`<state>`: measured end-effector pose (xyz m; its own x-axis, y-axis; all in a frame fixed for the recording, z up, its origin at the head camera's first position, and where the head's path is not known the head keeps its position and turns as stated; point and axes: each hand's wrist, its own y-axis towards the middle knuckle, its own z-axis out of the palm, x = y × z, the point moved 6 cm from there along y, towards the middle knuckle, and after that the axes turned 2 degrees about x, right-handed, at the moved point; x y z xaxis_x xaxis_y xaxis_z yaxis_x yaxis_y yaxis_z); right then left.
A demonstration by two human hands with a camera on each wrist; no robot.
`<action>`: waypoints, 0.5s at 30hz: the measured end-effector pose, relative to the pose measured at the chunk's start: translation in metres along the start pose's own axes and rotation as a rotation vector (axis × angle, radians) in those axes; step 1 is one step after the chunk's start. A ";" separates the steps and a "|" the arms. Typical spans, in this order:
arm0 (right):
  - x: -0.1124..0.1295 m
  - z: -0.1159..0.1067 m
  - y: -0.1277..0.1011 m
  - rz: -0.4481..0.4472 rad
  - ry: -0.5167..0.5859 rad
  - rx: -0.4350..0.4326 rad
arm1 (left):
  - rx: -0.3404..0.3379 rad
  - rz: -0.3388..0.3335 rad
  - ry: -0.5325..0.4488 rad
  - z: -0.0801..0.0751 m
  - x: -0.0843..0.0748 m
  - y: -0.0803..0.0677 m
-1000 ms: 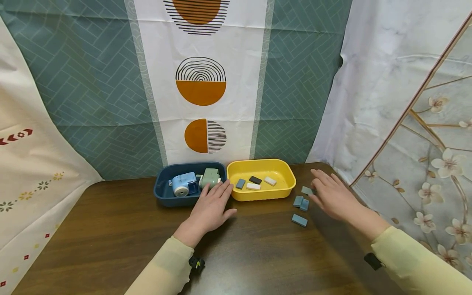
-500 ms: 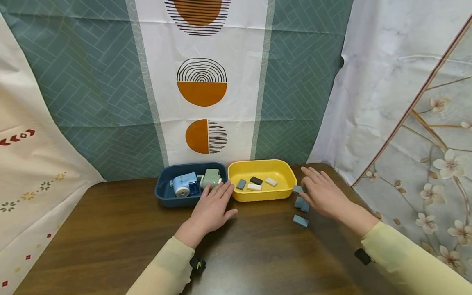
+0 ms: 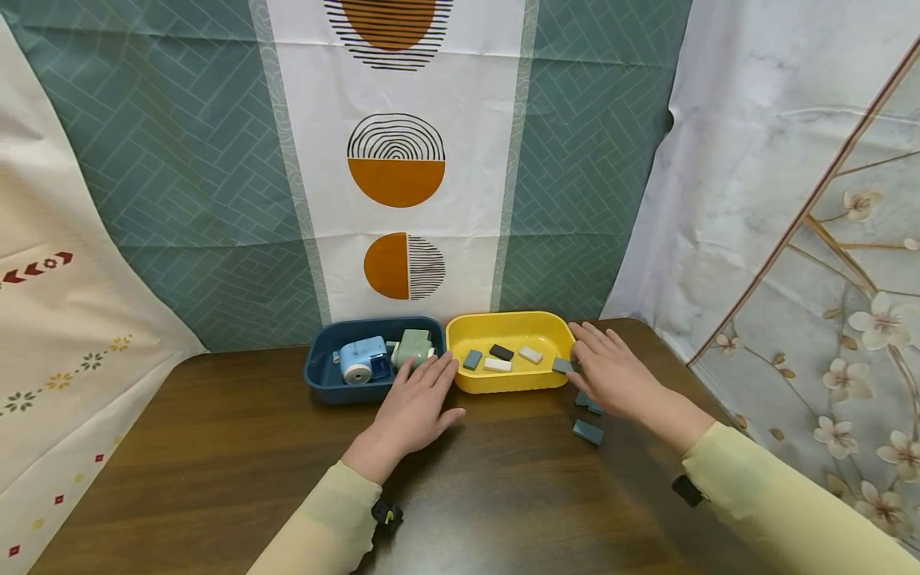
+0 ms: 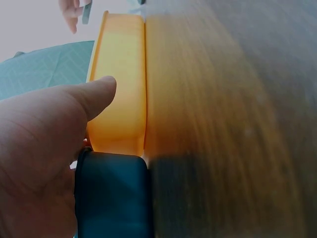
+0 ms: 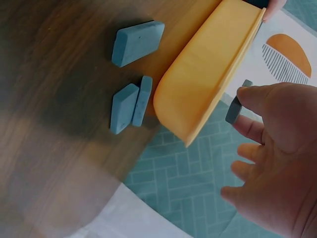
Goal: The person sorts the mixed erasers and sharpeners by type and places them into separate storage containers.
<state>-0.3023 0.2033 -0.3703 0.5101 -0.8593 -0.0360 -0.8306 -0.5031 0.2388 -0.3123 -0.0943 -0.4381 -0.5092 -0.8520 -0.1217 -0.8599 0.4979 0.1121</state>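
1. Left hand [image 3: 411,407] lies flat on the bench [image 3: 216,447], fingers straight and slightly apart, tips at the near rim of the blue tray [image 3: 323,383]. The left wrist view shows only the thumb beside both tray walls.
2. Right hand [image 3: 611,375] pinches a grey eraser [image 3: 562,365] over the right rim of the yellow tray [image 3: 503,383]. The right wrist view shows thumb and fingertip clamped on the eraser [image 5: 234,108], other fingers loosely spread.
3. Blue tray holds a blue sharpener [image 3: 362,359] and a green sharpener [image 3: 414,348].
4. Yellow tray holds four erasers: blue-grey, white, black, white.
5. Three blue erasers [image 5: 133,74] lie on the bench right of the yellow tray, two touching, one apart.
6. Dark wood bench; patterned teal, white and floral cloths [image 3: 180,160] hang behind.
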 end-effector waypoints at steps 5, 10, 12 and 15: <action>0.004 0.002 0.006 -0.017 -0.014 -0.005 | 0.001 0.002 -0.005 0.000 0.000 0.000; 0.009 0.002 0.011 -0.027 -0.020 -0.013 | 0.003 0.002 -0.003 0.000 -0.001 0.001; 0.010 0.002 0.014 -0.029 -0.023 -0.014 | 0.006 -0.001 -0.004 -0.001 -0.001 0.000; 0.012 0.003 0.019 -0.027 -0.025 -0.007 | 0.008 -0.003 -0.002 -0.001 -0.001 0.000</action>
<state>-0.3124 0.1835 -0.3688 0.5265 -0.8475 -0.0672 -0.8148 -0.5256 0.2446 -0.3124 -0.0937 -0.4373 -0.5063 -0.8533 -0.1244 -0.8619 0.4963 0.1037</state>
